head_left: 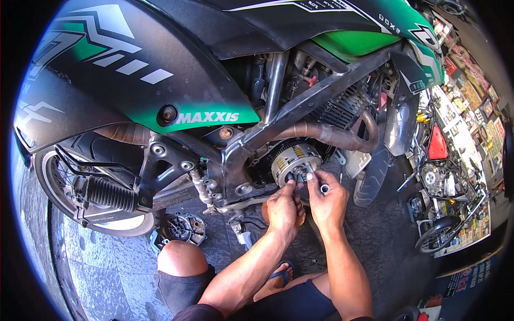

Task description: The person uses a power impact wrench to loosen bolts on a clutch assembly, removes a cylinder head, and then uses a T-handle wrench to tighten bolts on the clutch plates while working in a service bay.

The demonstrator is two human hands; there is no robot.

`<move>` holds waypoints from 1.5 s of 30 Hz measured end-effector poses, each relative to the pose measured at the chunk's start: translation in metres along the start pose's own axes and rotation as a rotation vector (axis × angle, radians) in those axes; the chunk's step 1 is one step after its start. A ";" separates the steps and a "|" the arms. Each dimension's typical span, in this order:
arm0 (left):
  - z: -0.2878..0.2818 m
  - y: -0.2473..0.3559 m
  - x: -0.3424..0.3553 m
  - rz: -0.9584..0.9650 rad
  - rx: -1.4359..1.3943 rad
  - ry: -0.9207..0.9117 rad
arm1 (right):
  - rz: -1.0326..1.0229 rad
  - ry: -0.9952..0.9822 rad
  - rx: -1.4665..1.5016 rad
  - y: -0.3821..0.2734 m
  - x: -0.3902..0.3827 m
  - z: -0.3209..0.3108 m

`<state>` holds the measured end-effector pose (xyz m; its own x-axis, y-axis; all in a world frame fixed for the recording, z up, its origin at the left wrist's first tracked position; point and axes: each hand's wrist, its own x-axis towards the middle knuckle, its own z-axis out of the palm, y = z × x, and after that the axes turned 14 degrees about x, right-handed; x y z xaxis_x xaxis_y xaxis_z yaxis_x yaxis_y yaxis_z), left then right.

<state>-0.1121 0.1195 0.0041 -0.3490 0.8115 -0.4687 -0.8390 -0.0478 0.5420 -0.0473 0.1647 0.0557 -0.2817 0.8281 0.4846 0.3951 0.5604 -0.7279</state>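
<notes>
An exposed motorcycle clutch [294,161], a round metal drum with plates showing between its slots, sits low on the engine's side. My left hand [285,207] reaches up to the lower part of its face, with thumb and fingers pinched together; what they hold, if anything, is hidden. Beside it, my right hand [327,200] pinches a small metal piece at the clutch's centre, too small to name. A small metal ring-shaped end [324,189] shows between the curled fingers of that same hand.
The motorcycle's black and green bodywork [203,80] and frame tube [300,109] stand above my hands. A bent exhaust pipe [332,134] passes just over the clutch. On the floor lies a removed engine cover [184,229], near my knee. Another motorcycle [439,182] stands at right.
</notes>
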 end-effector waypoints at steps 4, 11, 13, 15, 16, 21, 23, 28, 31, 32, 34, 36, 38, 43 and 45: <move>-0.001 -0.004 0.008 -0.006 -0.072 0.015 | -0.005 -0.021 -0.155 -0.003 0.009 0.011; 0.002 -0.001 0.005 -0.002 -0.098 0.007 | -0.094 0.042 -0.222 0.000 0.013 0.017; 0.002 0.002 0.001 0.042 -0.079 0.017 | -0.007 0.028 -0.209 0.006 0.010 0.015; 0.006 0.012 -0.003 0.066 -0.037 0.009 | 0.068 0.006 -0.227 0.014 0.007 0.014; 0.009 0.015 -0.002 0.069 -0.030 -0.003 | 0.078 0.001 -0.230 0.018 0.006 0.015; 0.003 0.013 0.000 0.055 -0.019 0.014 | 0.055 0.020 -0.225 0.012 0.006 0.016; 0.002 0.014 0.000 0.034 -0.017 0.025 | 0.050 0.022 -0.204 0.009 0.008 0.016; 0.003 0.016 -0.004 0.001 0.026 0.032 | 0.075 0.025 -0.161 0.010 0.010 0.015; 0.000 0.011 0.000 -0.003 0.007 0.038 | 0.037 0.039 -0.151 0.006 0.009 0.015; -0.001 0.010 0.001 -0.002 -0.007 0.039 | 0.013 0.046 -0.154 0.005 0.010 0.015; 0.000 0.007 0.002 0.003 -0.015 0.039 | -0.016 0.056 -0.148 0.006 0.011 0.015; -0.001 0.005 0.003 0.009 -0.013 0.042 | -0.017 0.054 -0.148 0.007 0.010 0.015; -0.001 0.005 0.004 0.020 -0.008 0.039 | -0.003 0.045 -0.156 0.006 0.012 0.015; 0.002 0.004 0.003 0.012 -0.019 0.028 | -0.032 0.051 -0.147 0.007 0.013 0.012; 0.002 0.005 0.002 0.012 -0.019 0.035 | -0.050 0.040 -0.150 0.007 0.012 0.012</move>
<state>-0.1166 0.1218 0.0072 -0.3734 0.7899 -0.4865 -0.8421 -0.0687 0.5349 -0.0589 0.1787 0.0507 -0.2707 0.7974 0.5393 0.5085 0.5942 -0.6232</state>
